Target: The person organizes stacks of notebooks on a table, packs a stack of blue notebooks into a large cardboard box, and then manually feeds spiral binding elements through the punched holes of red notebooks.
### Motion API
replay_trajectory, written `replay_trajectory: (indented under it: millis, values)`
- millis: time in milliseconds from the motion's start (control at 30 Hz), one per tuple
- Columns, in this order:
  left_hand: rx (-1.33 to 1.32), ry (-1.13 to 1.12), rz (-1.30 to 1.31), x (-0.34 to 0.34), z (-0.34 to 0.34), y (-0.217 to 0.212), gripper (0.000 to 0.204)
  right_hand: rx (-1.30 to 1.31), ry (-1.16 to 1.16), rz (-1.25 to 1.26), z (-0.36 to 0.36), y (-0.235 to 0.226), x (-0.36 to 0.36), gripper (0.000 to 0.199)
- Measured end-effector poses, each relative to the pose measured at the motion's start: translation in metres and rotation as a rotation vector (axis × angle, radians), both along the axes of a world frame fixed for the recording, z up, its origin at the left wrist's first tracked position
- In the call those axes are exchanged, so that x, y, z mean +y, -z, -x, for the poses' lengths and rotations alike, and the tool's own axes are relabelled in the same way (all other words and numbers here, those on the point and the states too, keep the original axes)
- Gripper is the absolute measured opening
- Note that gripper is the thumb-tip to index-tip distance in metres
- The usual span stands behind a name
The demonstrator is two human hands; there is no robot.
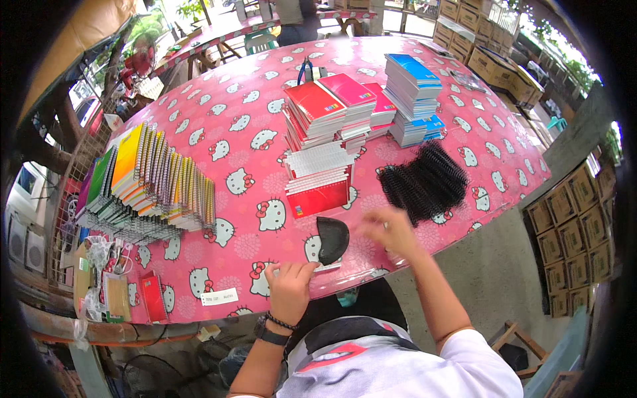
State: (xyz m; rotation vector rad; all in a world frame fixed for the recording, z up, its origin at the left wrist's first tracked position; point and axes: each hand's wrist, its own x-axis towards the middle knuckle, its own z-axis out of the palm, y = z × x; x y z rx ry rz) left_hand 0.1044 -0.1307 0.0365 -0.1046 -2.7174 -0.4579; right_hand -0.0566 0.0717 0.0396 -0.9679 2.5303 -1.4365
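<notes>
My left hand [292, 282] is closed at the table's near edge, its fingers pressed together on a thin, pale-edged thing that I see only edge-on. Just beyond those fingers lies a black half-round object [333, 240]. My right hand [393, 233] is raised to the right of it, near the pile of black spiral binding coils [424, 182]; its fingers are smeared by motion, so whether they hold anything is unclear. Ahead of my hands a stack of red-covered notebooks [318, 199] shows white page edges, with more red notebooks [315, 103] stacked behind.
Blue notebooks [415, 69] form a tall stack at the back right. Spiral-bound notebooks [159, 176] stand in rows at left. A red notebook [154, 296] and a white paper strip [219, 297] lie near the front edge. Pliers [304, 69] stand behind the stacks. Cardboard boxes [574, 245] are piled right.
</notes>
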Motion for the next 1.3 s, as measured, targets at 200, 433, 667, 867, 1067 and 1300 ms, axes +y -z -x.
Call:
replay_trajectory:
  millis: [200, 433, 667, 867, 1067, 1300]
  values:
    - [0.028, -0.017, -0.033, 0.005, 0.006, 0.003, 0.023, 0.46, 0.527, -0.52, 0.068, 0.034, 0.01, 0.039]
    - [0.201, -0.027, -0.085, 0.012, 0.004, 0.011, 0.027, 0.276, 0.513, -0.395, 0.073, 0.031, 0.017, 0.021]
    - [0.247, -0.024, -0.136, 0.012, 0.009, 0.014, 0.024, 0.509, 0.478, -0.273, 0.071, 0.005, 0.028, 0.02]
    - [0.172, -0.029, -0.252, 0.01, 0.007, 0.01, 0.022, 0.295, 0.053, -0.041, 0.029, -0.027, 0.012, 0.029]
    - [0.146, -0.013, -0.272, 0.009, 0.008, 0.009, 0.018, -0.241, -0.308, -0.12, -0.036, -0.021, 0.009, 0.026]
    - [0.119, -0.006, -0.281, 0.008, 0.007, 0.007, 0.017, -0.187, -0.248, 0.058, -0.041, -0.011, 0.01, 0.024]
